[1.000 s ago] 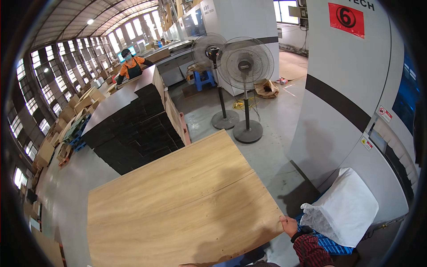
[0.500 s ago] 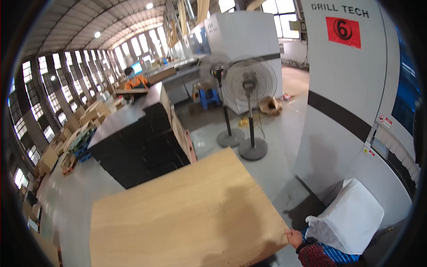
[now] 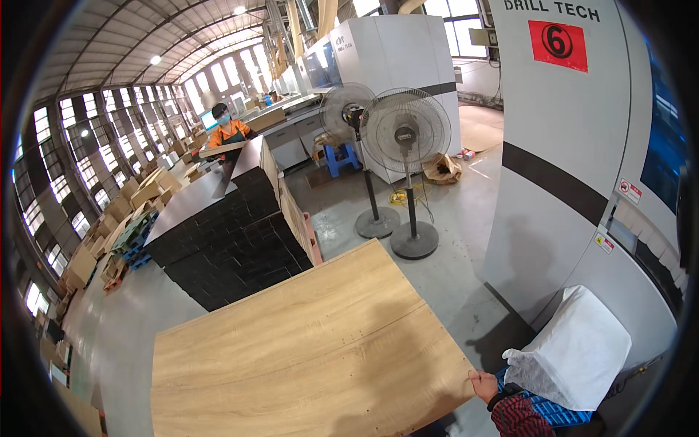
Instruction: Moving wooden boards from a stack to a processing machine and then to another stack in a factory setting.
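1. One light wood-grain panel (image 3: 306, 349) spreads across the lower middle of our view, small dark specks on its top and a shadow over its right half; we cannot tell what carries it.
2. Our right hand (image 3: 483, 386) grips the panel's right edge near the near corner, with a black wristband (image 3: 496, 400) and a red-and-black checked sleeve (image 3: 520, 419) behind it.
3. Our left hand is out of view, so we cannot tell its state.
4. Beyond the panel's far edge we see a tall stack of black-edged boards (image 3: 233, 255).
5. Past that stack stands a co-worker in orange (image 3: 231, 133), a pale board (image 3: 222, 149) before the body.
6. Two pedestal fans (image 3: 404, 135) stand right of the stack, near a blue stool (image 3: 341, 159).
7. On our right, a white cover (image 3: 571, 349) sits over blue ribbed plastic (image 3: 561, 412), beside a pale machine cabinet (image 3: 553, 204).
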A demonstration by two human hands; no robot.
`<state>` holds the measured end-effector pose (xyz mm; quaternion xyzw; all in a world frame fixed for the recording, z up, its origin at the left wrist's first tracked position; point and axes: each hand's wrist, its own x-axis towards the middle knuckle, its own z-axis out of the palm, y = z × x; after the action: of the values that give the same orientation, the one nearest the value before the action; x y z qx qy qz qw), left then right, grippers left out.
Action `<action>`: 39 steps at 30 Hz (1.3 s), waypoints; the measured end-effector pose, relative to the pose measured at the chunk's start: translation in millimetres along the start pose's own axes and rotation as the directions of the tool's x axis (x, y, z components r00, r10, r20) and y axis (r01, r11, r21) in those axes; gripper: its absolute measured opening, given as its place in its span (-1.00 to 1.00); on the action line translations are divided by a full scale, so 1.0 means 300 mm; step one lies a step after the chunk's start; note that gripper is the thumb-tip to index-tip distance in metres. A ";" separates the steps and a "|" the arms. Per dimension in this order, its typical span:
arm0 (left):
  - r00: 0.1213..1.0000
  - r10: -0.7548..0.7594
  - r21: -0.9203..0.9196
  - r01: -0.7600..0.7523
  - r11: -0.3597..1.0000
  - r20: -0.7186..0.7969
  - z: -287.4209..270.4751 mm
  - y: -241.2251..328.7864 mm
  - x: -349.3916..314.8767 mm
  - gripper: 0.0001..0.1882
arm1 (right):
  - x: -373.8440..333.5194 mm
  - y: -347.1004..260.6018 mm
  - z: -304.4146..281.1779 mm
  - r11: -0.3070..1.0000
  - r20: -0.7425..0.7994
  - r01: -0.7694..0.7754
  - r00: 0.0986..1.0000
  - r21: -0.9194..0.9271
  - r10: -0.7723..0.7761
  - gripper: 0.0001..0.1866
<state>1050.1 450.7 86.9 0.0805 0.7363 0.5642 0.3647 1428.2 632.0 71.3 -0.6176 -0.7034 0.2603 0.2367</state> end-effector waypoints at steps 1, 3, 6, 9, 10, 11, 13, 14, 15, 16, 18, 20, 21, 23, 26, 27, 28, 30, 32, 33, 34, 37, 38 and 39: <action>1.000 0.005 0.001 -0.005 1.000 0.001 0.003 0.002 0.006 -0.67 | -0.002 0.000 -0.001 1.000 -0.012 0.006 1.000 0.013 -0.006 -0.57; 1.000 -0.005 0.002 0.005 1.000 -0.003 -0.008 -0.006 -0.005 -0.66 | -0.008 -0.006 -0.007 1.000 -0.019 0.006 1.000 0.027 -0.006 -0.57; 1.000 -0.004 0.004 0.004 1.000 -0.001 -0.015 -0.016 -0.011 -0.66 | -0.007 -0.024 -0.021 0.999 -0.005 0.019 1.000 0.033 -0.019 -0.58; 1.000 -0.006 0.006 0.006 1.000 -0.002 -0.026 -0.024 -0.021 -0.66 | 0.002 -0.026 -0.016 0.999 0.001 -0.007 1.000 0.051 0.007 -0.57; 1.000 -0.002 0.006 0.002 1.000 -0.005 -0.031 -0.023 -0.023 -0.66 | 0.006 -0.026 -0.013 0.999 0.011 -0.023 1.000 0.044 0.023 -0.57; 1.000 0.002 0.007 -0.002 1.000 -0.005 -0.030 -0.018 -0.021 -0.65 | 0.007 -0.023 -0.011 0.999 0.021 -0.038 0.999 0.037 0.038 -0.58; 1.000 0.002 0.003 -0.002 1.000 -0.010 -0.035 -0.020 -0.022 -0.65 | 0.010 -0.026 -0.010 0.998 0.029 -0.024 0.999 0.058 0.022 -0.58; 1.000 0.003 0.003 -0.003 1.000 -0.008 -0.033 -0.019 -0.019 -0.65 | 0.011 -0.034 -0.012 0.997 0.014 -0.024 1.000 0.070 0.023 -0.59; 1.000 0.003 0.000 -0.003 1.000 -0.007 -0.031 -0.018 -0.016 -0.65 | 0.011 -0.041 -0.014 0.996 -0.003 -0.024 1.000 0.084 0.024 -0.59; 1.000 0.001 -0.003 -0.001 1.000 -0.008 -0.034 -0.020 -0.019 -0.65 | 0.011 -0.046 -0.018 0.996 0.000 -0.019 1.000 0.083 0.019 -0.59; 1.000 0.002 -0.005 -0.003 1.000 -0.009 -0.039 -0.026 -0.023 -0.65 | 0.009 -0.056 -0.025 0.995 -0.004 -0.024 1.000 0.095 0.024 -0.59; 1.000 0.001 -0.009 -0.001 1.000 -0.008 -0.045 -0.029 -0.032 -0.64 | 0.009 -0.025 -0.013 0.998 0.011 -0.033 0.999 0.048 0.033 -0.58; 1.000 0.003 -0.009 -0.004 1.000 -0.010 -0.043 -0.029 -0.024 -0.64 | 0.016 -0.021 -0.007 0.999 0.028 -0.040 0.999 -0.002 0.040 -0.58; 1.000 -0.003 -0.012 0.003 1.000 -0.015 -0.053 -0.037 -0.034 -0.64 | -0.018 -0.015 -0.009 1.000 0.009 -0.027 1.000 0.000 0.027 -0.57; 1.000 -0.016 -0.011 0.016 1.000 -0.014 -0.067 -0.055 -0.041 -0.63 | -0.006 -0.009 0.000 1.000 -0.014 -0.016 1.000 0.017 0.016 -0.56; 1.000 -0.011 -0.010 0.011 1.000 -0.017 -0.069 -0.052 -0.043 -0.63 | -0.016 -0.009 -0.004 0.999 -0.004 -0.015 1.000 0.028 0.015 -0.56; 1.000 -0.013 -0.011 0.012 1.000 -0.020 -0.071 -0.050 -0.044 -0.63 | -0.020 -0.010 -0.008 0.999 0.001 -0.016 1.000 0.027 0.016 -0.56; 1.000 -0.014 -0.007 0.014 1.000 -0.018 -0.070 -0.051 -0.045 -0.63 | -0.012 -0.017 -0.018 0.998 -0.004 -0.001 1.000 0.060 0.001 -0.56; 1.000 -0.017 -0.007 0.017 1.000 -0.019 -0.071 -0.054 -0.042 -0.63 | -0.014 -0.009 -0.007 0.998 -0.015 0.001 1.000 0.067 0.000 -0.57; 1.000 -0.017 -0.006 0.017 1.000 -0.019 -0.071 -0.050 -0.043 -0.63 | -0.013 -0.007 -0.008 0.997 -0.033 0.006 0.999 0.074 -0.004 -0.57; 1.000 -0.016 -0.007 0.016 1.000 -0.020 -0.073 -0.050 -0.048 -0.62 | -0.008 -0.007 -0.008 0.997 -0.036 0.005 0.999 0.073 -0.002 -0.57; 1.000 -0.014 -0.013 0.013 1.000 -0.025 -0.076 -0.044 -0.037 -0.62 | 0.007 -0.037 -0.017 0.999 0.002 -0.018 1.000 0.047 0.018 -0.58; 0.999 -0.018 -0.013 0.018 1.000 -0.029 -0.079 -0.046 -0.040 -0.62 | 0.007 -0.055 -0.027 0.998 0.010 -0.044 0.999 0.037 0.044 -0.59; 0.999 -0.023 -0.010 0.023 1.000 -0.028 -0.084 -0.052 -0.046 -0.62 | 0.002 -0.065 -0.034 0.997 0.019 -0.071 0.997 0.027 0.071 -0.59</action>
<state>1048.7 418.4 81.7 0.0623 0.7394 0.5647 0.3614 1420.2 631.4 91.9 -0.6363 -0.6795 0.2840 0.2296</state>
